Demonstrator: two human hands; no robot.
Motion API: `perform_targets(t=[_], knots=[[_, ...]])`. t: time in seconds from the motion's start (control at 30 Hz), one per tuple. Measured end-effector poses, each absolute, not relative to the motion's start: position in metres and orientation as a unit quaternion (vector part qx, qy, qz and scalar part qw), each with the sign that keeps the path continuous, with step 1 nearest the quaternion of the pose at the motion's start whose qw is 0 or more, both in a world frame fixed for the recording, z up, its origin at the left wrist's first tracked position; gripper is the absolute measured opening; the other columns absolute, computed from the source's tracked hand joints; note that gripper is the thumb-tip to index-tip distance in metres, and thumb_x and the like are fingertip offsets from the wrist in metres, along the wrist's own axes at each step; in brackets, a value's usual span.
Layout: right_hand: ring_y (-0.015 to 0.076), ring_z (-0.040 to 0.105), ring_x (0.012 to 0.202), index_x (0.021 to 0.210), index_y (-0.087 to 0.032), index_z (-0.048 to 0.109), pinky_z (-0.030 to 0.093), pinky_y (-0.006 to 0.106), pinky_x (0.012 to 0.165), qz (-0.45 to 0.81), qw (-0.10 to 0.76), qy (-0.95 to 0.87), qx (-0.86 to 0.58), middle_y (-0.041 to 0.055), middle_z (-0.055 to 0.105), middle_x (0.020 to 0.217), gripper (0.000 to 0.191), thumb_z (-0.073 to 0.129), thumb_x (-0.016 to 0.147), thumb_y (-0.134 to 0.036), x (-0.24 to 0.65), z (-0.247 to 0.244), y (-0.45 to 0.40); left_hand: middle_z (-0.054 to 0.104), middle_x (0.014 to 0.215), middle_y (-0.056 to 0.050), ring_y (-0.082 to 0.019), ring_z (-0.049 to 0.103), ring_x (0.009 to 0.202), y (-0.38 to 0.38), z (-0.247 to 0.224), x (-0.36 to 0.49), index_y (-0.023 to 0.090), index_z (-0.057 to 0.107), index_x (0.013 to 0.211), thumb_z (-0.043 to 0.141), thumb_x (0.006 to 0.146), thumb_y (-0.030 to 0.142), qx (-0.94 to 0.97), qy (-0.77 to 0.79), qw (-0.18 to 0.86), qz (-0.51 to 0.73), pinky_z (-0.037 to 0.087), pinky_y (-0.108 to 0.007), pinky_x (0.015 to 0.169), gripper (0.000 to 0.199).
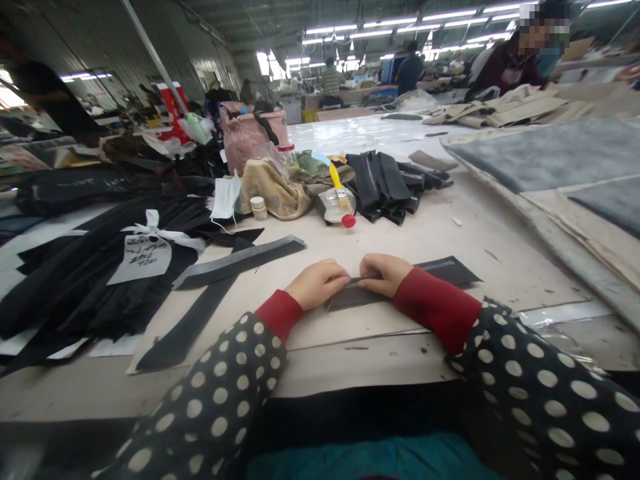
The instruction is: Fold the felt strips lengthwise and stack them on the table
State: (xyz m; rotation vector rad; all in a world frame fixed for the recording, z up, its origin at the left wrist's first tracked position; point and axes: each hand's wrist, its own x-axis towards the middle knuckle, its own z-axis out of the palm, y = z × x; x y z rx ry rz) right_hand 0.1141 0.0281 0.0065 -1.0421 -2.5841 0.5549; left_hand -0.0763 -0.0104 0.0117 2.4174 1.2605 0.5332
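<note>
A dark fabric strip (450, 269) lies on the pale board in front of me, running off to the right beneath my right forearm. My left hand (320, 283) pinches its upper edge near the left end. Close beside it, my right hand (384, 273) grips the same edge with curled fingers, and a short stretch of folded edge shows between the two. To the left, a dark strip with a grey band (245, 259) lies across another plain dark strip (193, 327).
Bundled black pieces (100, 267) with a handwritten tag (145, 257) lie at left. Farther back are a yellow-handled brush (336, 180) on a red-capped bottle (349, 221), a small jar (259, 209), a face mask (226, 197) and stacked black strips (383, 180). Layered sheets (560, 160) cover the right side.
</note>
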Motion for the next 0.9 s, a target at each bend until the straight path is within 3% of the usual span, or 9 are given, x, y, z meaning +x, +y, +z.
perform_targets(t=[0.17, 0.3, 0.47, 0.67, 0.9], knots=[[0.0126, 0.051, 0.072, 0.088, -0.016, 0.062, 0.04, 0.025, 0.068, 0.194, 0.19, -0.93, -0.248, 0.0047, 0.056, 0.076, 0.02, 0.047, 0.078, -0.026, 0.118, 0.003, 0.032, 0.056, 0.08, -0.003, -0.014, 0.049, 0.077, -0.019, 0.017, -0.069, 0.015, 0.056, 0.083, 0.037, 0.085, 0.024, 0.867, 0.46, 0.095, 0.168, 0.04, -0.026, 0.072, 0.021], [0.0137, 0.051, 0.071, 0.08, -0.015, 0.063, 0.04, 0.026, 0.067, 0.141, 0.186, -0.936, -0.264, 0.006, 0.057, 0.073, 0.025, 0.041, 0.082, -0.027, 0.117, 0.006, 0.029, 0.054, 0.082, -0.007, -0.017, 0.047, 0.08, -0.024, 0.021, -0.061, 0.014, 0.054, 0.082, 0.032, 0.086, 0.024, 0.871, 0.465, -0.016, 0.157, 0.039, -0.031, 0.075, 0.024], [0.0146, 0.049, 0.069, 0.077, -0.015, 0.063, 0.038, 0.027, 0.066, 0.054, 0.203, -0.937, -0.28, 0.0065, 0.055, 0.07, 0.029, 0.038, 0.084, -0.028, 0.112, 0.01, 0.023, 0.054, 0.081, -0.005, -0.015, 0.048, 0.08, -0.024, 0.019, -0.061, 0.015, 0.054, 0.085, 0.031, 0.087, 0.023, 0.855, 0.475, 0.044, 0.202, 0.04, -0.028, 0.075, 0.024], [0.0126, 0.052, 0.07, 0.085, -0.015, 0.063, 0.041, 0.024, 0.067, 0.131, 0.179, -0.913, -0.341, 0.0054, 0.057, 0.075, 0.027, 0.039, 0.083, -0.026, 0.121, 0.007, 0.036, 0.055, 0.08, -0.005, -0.014, 0.049, 0.079, -0.018, 0.019, -0.072, 0.016, 0.056, 0.083, 0.034, 0.086, 0.022, 0.827, 0.498, 0.048, 0.257, 0.04, -0.027, 0.074, 0.023], [0.0139, 0.053, 0.072, 0.079, -0.015, 0.065, 0.041, 0.025, 0.069, 0.086, 0.171, -0.908, -0.373, 0.0064, 0.06, 0.075, 0.026, 0.04, 0.081, -0.024, 0.135, 0.017, 0.036, 0.056, 0.079, -0.005, -0.015, 0.049, 0.078, -0.014, 0.02, -0.078, 0.016, 0.057, 0.082, 0.035, 0.085, 0.023, 0.807, 0.512, 0.062, 0.288, 0.04, -0.029, 0.073, 0.023]])
